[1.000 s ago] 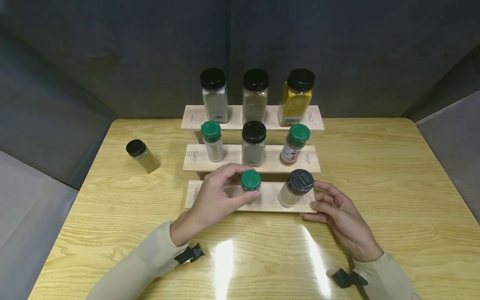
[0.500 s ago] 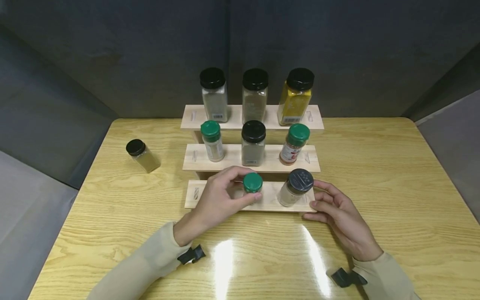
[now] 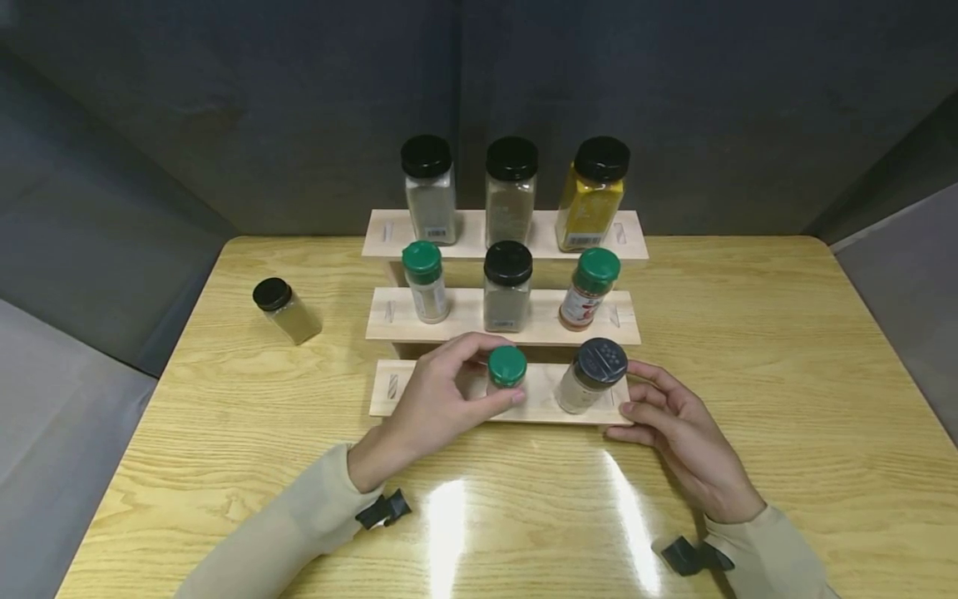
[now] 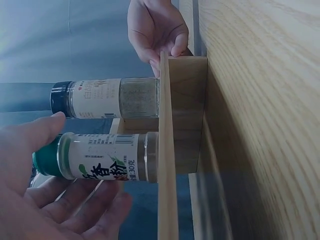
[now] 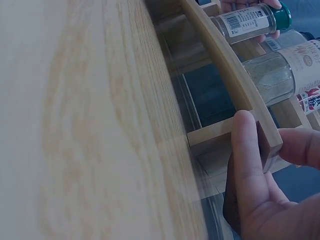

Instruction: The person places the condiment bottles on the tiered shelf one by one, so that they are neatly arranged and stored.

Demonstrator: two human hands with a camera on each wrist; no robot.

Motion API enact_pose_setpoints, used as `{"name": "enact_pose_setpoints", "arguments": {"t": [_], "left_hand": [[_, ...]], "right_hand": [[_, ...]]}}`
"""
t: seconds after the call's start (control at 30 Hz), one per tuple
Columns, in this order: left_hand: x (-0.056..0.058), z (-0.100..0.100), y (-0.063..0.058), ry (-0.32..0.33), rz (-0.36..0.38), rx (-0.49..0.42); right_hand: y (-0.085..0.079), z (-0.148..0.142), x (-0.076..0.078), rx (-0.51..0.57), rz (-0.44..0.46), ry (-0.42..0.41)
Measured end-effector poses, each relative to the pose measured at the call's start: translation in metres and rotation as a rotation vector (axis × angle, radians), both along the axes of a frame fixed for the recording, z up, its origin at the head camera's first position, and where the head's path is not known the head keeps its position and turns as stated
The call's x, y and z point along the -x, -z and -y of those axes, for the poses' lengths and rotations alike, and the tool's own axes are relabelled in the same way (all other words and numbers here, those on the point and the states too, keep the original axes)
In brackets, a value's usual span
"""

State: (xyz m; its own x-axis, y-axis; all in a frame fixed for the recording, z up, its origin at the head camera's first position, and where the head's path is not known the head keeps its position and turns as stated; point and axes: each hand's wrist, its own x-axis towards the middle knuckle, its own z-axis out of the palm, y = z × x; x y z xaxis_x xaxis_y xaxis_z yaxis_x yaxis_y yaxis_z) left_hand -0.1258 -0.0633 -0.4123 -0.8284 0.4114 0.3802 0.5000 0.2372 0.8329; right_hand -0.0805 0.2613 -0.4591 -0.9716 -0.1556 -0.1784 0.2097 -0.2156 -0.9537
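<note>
My left hand (image 3: pixel 441 391) holds a green-capped spice jar (image 4: pixel 102 156) between thumb and fingers, near its cap. That jar stands upright on the bottom tier of a wooden three-tier spice rack (image 3: pixel 542 403), its base touching the board. To its right on this tier is a black-capped spice jar (image 3: pixel 587 383) with pale contents, apart from it. My right hand (image 3: pixel 688 441) grips the right end of the bottom board, thumb and fingers on opposite faces (image 5: pixel 245 165).
On the middle tier stand two green-capped jars (image 3: pixel 428 291) and one black-capped jar (image 3: pixel 506 291). Three taller black-capped jars (image 3: pixel 511 200) occupy the top tier. A small black-capped jar (image 3: pixel 288 312) is on the wooden table (image 3: pixel 748 333) to the left. Dark fabric (image 3: pixel 337 108) rises behind.
My left hand and the green-capped jar have shifted slightly right along the bottom tier. My right hand stays at the end of the board.
</note>
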Motion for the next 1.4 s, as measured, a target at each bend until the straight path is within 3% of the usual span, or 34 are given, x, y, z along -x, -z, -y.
{"name": "enact_pose_setpoints", "arguments": {"t": [0.13, 0.27, 0.57, 0.97, 1.4], "left_hand": [[-0.002, 0.003, -0.002, 0.0, 0.009, 0.003], [-0.005, 0.008, -0.005, -0.006, 0.004, -0.05], [-0.004, 0.042, -0.001, -0.034, -0.152, -0.19], [0.009, 0.089, -0.014, -0.217, -0.235, -0.219], [0.036, 0.142, -0.022, -0.461, -0.311, -0.213]], "right_hand": [[0.0, 0.001, 0.0, 0.004, 0.005, 0.0], [0.0, 0.001, 0.0, 0.006, 0.009, 0.007], [0.0, 0.002, 0.0, -0.011, 0.011, 0.001], [0.001, 0.001, -0.001, 0.008, 0.01, 0.004], [0.002, 0.001, 0.0, 0.014, 0.008, -0.001]]}}
